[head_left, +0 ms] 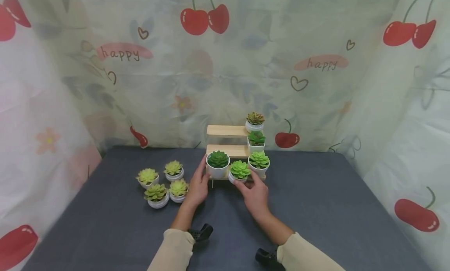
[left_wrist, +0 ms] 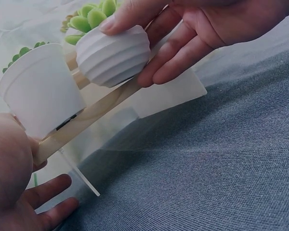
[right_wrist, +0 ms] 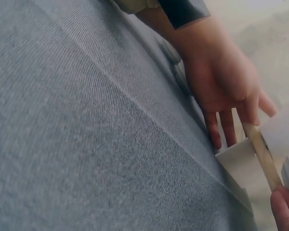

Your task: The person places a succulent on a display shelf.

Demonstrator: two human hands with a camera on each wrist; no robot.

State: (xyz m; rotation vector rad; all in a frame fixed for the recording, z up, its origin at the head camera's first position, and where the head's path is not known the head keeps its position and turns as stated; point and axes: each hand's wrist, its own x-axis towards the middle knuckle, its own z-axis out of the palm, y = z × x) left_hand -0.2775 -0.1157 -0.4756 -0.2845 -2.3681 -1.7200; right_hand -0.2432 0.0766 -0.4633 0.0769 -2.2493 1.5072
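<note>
My right hand [head_left: 258, 196] pinches a ribbed white pot with a bright green succulent [head_left: 240, 170], its thumb at the rim. In the left wrist view that pot [left_wrist: 113, 55] is right over the front board of a wooden plant stand [head_left: 226, 150]. With thumb and finger, my left hand [head_left: 198, 188] grips the left end of that board [right_wrist: 266, 159], its other fingers stretched out below. Beside it on the same board stands a smooth white pot with a dark green succulent [head_left: 217, 161]. Another green succulent [head_left: 259, 161] sits at the board's right end.
On the stand's right side, a green succulent [head_left: 256, 140] occupies the middle step and a reddish one [head_left: 254, 122] the top. Several yellow-green succulents [head_left: 157, 194] in white pots cluster left on the dark cloth [head_left: 316, 208]. A printed curtain [head_left: 239, 87] hangs close behind.
</note>
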